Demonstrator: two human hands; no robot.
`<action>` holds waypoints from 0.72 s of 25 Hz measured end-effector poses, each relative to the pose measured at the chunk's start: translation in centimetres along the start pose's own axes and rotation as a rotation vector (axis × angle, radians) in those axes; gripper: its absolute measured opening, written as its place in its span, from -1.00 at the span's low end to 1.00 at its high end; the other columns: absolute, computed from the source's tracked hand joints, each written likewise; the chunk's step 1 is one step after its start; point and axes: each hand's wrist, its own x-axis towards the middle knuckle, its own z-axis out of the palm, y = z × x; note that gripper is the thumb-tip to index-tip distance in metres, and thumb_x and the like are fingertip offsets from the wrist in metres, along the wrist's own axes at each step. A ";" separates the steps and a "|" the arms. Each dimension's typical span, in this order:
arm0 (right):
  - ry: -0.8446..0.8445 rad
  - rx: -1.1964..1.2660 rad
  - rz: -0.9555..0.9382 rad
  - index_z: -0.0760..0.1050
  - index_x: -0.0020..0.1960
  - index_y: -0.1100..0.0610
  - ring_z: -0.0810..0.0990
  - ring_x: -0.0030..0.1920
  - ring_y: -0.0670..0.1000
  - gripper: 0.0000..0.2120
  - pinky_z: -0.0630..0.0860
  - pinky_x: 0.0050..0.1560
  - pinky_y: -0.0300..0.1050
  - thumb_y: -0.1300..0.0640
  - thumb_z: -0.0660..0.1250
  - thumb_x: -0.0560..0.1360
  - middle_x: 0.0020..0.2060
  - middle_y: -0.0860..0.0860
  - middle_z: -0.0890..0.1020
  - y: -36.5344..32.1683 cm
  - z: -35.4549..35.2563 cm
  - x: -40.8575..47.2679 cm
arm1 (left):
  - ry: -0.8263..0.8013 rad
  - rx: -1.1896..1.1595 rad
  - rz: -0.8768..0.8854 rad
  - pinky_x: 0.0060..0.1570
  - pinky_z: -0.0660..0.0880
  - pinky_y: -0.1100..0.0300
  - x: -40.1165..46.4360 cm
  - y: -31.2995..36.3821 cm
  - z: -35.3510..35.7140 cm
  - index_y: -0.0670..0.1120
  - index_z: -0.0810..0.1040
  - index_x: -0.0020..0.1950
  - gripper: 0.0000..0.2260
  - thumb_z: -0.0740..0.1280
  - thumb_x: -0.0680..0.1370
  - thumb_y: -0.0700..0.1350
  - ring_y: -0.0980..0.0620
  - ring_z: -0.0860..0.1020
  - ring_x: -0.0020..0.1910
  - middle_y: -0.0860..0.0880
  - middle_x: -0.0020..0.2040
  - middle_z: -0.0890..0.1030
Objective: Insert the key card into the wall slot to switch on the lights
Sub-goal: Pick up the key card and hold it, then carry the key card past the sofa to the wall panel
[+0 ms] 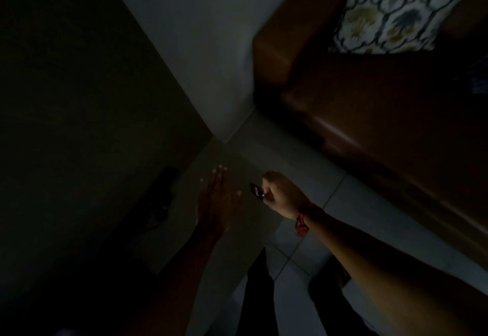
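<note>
The left hand is reaching forward flat, fingers straight and together. Just beside it, the right hand is curling closed, pinching a small dark object.

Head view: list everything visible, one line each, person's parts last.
Small dark key tag on a metal ring: 1, black with a pale face, pinched in the right hand.
Patterned fabric cushion: 1, white with dark and green print, top right on the wooden furniture.
Brown wooden furniture: 1, reddish brown, right side.
Pale tiled floor: grey-white, centre and lower right.
Dark object with a cord: 1, black, by the left wall; too dim to identify.
Red thread wristband: 1, red, on the right wrist.
Left hand: open, flat, empty.
Right hand: closed on the key tag.
Wall slot: not visible.
</note>
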 end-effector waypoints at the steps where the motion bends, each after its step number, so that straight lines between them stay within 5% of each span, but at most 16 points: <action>1: 0.010 0.036 0.031 0.49 -0.14 0.20 0.52 -0.09 0.07 -0.91 0.53 -0.10 0.00 0.27 0.38 0.40 -0.11 0.12 0.55 -0.8 -2.4 0.1 | 0.021 0.021 0.012 0.60 0.08 -0.19 0.4 0.6 -2.4 -0.16 0.14 0.65 -0.36 0.22 0.66 0.11 -0.14 0.16 0.65 -0.16 0.66 0.18; 4: 0.022 0.141 0.088 0.57 0.03 0.17 0.59 -0.07 0.00 -0.80 0.47 -0.05 -0.14 0.19 0.44 0.41 -0.07 0.09 0.65 -2.9 -9.6 0.2 | 0.053 0.098 0.056 0.61 0.06 -0.18 2.1 3.0 -9.7 -0.14 0.06 0.66 -0.37 0.11 0.68 0.15 -0.10 0.10 0.66 -0.15 0.67 0.14; 6: 0.083 0.188 0.080 0.57 -0.05 0.22 0.62 -0.05 -0.04 -0.85 0.48 0.00 -0.16 0.18 0.45 0.42 -0.01 0.08 0.69 -4.6 -15.2 -0.2 | 0.096 0.146 0.101 0.62 0.06 -0.19 3.1 5.3 -15.6 -0.13 0.02 0.66 -0.37 0.06 0.69 0.16 -0.09 0.10 0.66 -0.15 0.67 0.12; 10: 0.289 0.313 0.068 0.41 -0.20 0.21 0.69 -0.09 0.16 -0.80 0.59 -0.07 0.17 0.25 0.45 0.44 -0.03 0.23 0.72 -9.1 -27.5 -2.6 | 0.189 0.112 0.201 0.63 -0.04 -0.13 5.0 11.1 -28.0 -0.12 -0.05 0.67 -0.39 0.05 0.71 0.13 -0.06 0.04 0.67 -0.12 0.69 0.03; 15: 0.516 0.316 0.000 0.36 -0.14 0.22 0.57 -0.44 -0.08 -0.82 0.46 -0.51 -0.20 0.17 0.33 0.54 -0.25 0.11 0.70 -13.7 -42.4 -8.4 | 0.502 0.074 0.419 0.58 0.13 -0.23 4.7 21.3 -42.1 -0.22 0.24 0.60 -0.42 0.16 0.68 0.09 -0.17 0.28 0.60 -0.21 0.61 0.27; 18: 0.727 0.265 0.043 0.43 -0.15 0.30 0.57 -0.43 0.02 -0.80 0.45 -0.48 -0.26 0.18 0.37 0.49 -0.39 0.05 0.62 -15.6 -50.9 -13.1 | 0.536 0.089 0.541 0.62 -0.03 -0.16 3.8 28.3 -49.7 -0.18 0.11 0.65 -0.42 0.13 0.70 0.08 -0.11 0.13 0.66 -0.17 0.66 0.15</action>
